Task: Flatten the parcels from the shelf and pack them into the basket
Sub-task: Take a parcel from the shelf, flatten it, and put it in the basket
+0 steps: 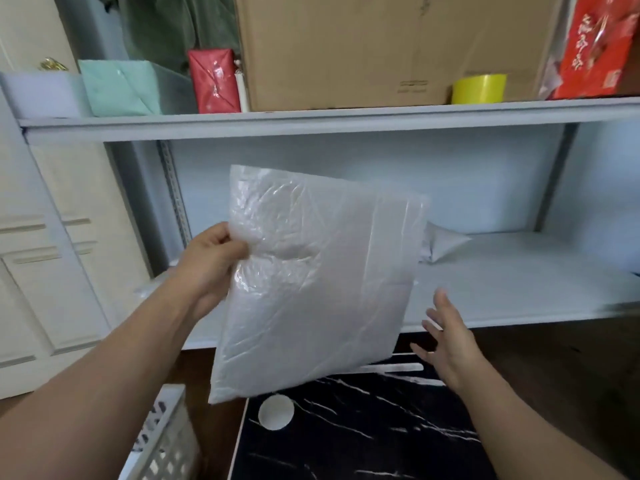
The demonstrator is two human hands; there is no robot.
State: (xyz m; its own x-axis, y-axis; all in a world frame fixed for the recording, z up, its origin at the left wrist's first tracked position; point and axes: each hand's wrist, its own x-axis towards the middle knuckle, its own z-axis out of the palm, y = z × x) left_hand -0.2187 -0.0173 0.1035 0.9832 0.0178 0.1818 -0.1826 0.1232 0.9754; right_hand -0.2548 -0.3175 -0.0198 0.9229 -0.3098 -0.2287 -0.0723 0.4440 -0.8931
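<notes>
We see a translucent milky-white parcel (311,282) before a pale grey shelf (311,119); above it sit a plain brown cardboard box (346,46), a yellow tape roll (479,88), a glossy red packet (214,81), a mint-green bag (117,88) and a red box with white script (595,46). Below, the black tabletop (363,427) carries white marble veins and a white disc (276,411); the basket (166,441) is white lattice.

Nothing fancy here, just two bare forearms with no sleeves, left hand (211,261) and right hand (450,344) gloveless, no rings or watch.
</notes>
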